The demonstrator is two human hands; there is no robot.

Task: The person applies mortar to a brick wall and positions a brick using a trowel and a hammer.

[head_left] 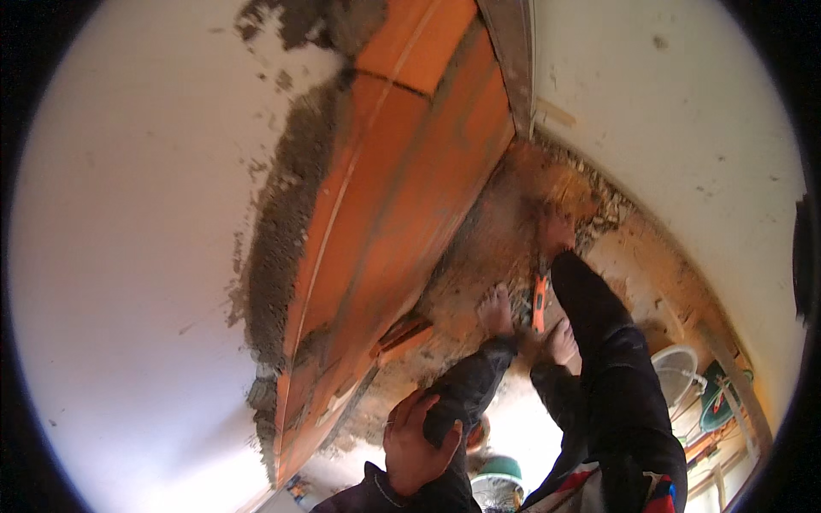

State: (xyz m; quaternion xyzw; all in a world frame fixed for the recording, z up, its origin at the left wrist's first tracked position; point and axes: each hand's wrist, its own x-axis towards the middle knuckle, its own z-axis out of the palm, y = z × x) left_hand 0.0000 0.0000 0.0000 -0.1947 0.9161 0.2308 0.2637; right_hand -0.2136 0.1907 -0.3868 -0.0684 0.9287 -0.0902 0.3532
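Observation:
My right hand [558, 232] reaches down to the rubble-strewn floor near the far corner. Its fingers are curled and blurred, closed at the dark upper end of an orange-handled tool [539, 303]; the kind of tool cannot be made out. The orange handle points back toward my bare feet. Just beyond the hand lies a dusty orange patch [575, 190], perhaps a piece of tile. My left hand [419, 445] rests on my bent left leg, fingers spread, holding nothing.
Orange tiles [402, 171] line the left wall, edged with rough grey mortar [286, 222]. Broken orange pieces [402, 339] lie at its foot. Rubble [607, 205] runs along the right wall. A white bucket [676, 372] and a green container [718, 402] stand at lower right; another green-rimmed bucket [499, 468] is near my legs.

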